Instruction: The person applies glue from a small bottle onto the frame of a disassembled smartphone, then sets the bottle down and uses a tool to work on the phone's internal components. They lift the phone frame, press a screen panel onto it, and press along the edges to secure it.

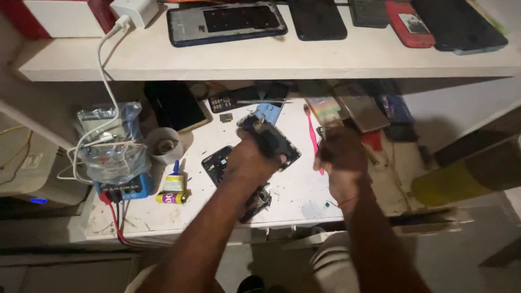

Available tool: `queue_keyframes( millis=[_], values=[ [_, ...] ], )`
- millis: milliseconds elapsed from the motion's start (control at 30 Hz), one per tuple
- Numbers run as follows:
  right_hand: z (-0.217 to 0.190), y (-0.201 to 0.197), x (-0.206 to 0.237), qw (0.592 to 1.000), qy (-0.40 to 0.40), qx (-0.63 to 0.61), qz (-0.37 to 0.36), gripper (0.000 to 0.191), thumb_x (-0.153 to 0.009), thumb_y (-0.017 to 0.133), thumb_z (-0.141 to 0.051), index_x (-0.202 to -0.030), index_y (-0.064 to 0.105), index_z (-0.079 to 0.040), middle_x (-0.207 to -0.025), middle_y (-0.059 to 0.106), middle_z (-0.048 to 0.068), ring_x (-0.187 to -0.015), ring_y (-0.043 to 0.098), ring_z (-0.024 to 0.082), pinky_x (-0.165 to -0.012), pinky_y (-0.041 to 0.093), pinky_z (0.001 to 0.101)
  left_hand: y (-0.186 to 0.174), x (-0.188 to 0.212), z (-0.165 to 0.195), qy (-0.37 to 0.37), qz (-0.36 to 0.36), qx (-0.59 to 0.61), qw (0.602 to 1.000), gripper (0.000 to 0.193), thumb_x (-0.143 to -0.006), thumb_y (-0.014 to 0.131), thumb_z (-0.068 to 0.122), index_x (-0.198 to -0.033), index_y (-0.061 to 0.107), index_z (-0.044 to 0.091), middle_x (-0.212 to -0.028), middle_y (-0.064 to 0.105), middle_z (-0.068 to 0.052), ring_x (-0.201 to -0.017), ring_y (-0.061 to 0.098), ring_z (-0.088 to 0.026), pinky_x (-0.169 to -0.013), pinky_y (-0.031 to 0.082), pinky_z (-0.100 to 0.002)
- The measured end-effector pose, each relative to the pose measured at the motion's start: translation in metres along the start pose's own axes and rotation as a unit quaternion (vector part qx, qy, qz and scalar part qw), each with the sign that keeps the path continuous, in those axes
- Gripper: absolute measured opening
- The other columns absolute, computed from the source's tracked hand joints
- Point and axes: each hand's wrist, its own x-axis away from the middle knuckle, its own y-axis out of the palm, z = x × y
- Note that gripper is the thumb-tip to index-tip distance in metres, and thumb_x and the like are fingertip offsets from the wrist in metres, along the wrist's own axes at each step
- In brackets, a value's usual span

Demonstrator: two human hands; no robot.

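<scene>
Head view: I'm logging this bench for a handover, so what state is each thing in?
Left hand: closed on the opened phone.
Opened phone: back off, held tilted above the bench.
Right hand: closed; what it grips is blurred.
Pink toothbrush: lying flat.
Tape roll: lying flat.
Charger: cable plugged in.

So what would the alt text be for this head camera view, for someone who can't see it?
A person's left hand holds an opened phone above a cluttered white workbench, with the right hand beside a pink toothbrush. More phones lie on a shelf above.
</scene>
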Motion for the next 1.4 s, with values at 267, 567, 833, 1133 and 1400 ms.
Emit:
queue_keyframes(
  millis=[267,567,833,1133,1400],
  values=[
    [0.010,-0.001,-0.001,0.990,0.014,0.132,0.055,0.031,-0.110,0.052,-0.032,-0.115,0.062,-0.003,-0.074,0.048,0.010,-0.057,0.048,0.020,-0.054,0.041,0.0357,-0.023,-0.016,-0.018,0.314,0.059,-0.064,0.945,0.040,-0.083,0.069,0.028,-0.122,0.075,0.022,-0.127,0.069,-0.016,-0.121,0.064,-0.037,-0.105,0.049,-0.047],
    [0.021,-0.028,0.004,0.961,-0.096,0.210,-0.149,0.034,-0.100,0.068,-0.031,-0.121,0.065,-0.004,-0.112,0.068,0.014,-0.093,0.066,0.024,-0.086,0.054,0.0345,-0.013,0.006,-0.020,0.242,-0.090,-0.244,0.935,0.044,-0.087,0.066,0.040,-0.129,0.069,0.027,-0.147,0.048,-0.016,-0.140,0.041,-0.034,-0.117,0.025,-0.061],
    [0.005,-0.004,0.031,0.725,-0.283,0.628,-0.005,0.007,-0.087,0.069,-0.017,-0.092,0.074,-0.019,-0.088,0.075,0.011,-0.078,0.072,0.033,-0.070,0.058,0.0418,-0.010,-0.005,-0.028,0.312,-0.068,-0.169,0.932,0.043,-0.082,0.070,0.034,-0.124,0.073,0.033,-0.147,0.047,-0.016,-0.138,0.042,-0.034,-0.113,0.024,-0.059],
    [0.005,0.019,0.043,0.739,-0.144,0.646,-0.123,0.037,-0.083,0.067,-0.014,-0.120,0.073,-0.019,-0.093,0.074,0.018,-0.084,0.072,0.039,-0.075,0.059,0.0472,-0.008,-0.004,-0.020,0.273,-0.084,-0.167,0.944,0.051,-0.077,0.070,0.030,-0.127,0.071,0.035,-0.140,0.050,-0.013,-0.134,0.045,-0.031,-0.112,0.030,-0.053],
    [0.002,0.031,0.043,0.767,-0.121,0.620,-0.112,0.011,-0.087,0.066,-0.018,-0.097,0.069,-0.014,-0.087,0.075,0.014,-0.080,0.073,0.037,-0.071,0.059,0.0473,-0.013,-0.001,-0.009,0.239,-0.103,-0.194,0.946,0.051,-0.077,0.071,0.034,-0.129,0.070,0.037,-0.145,0.046,-0.012,-0.138,0.040,-0.031,-0.115,0.027,-0.052]
  ],
)
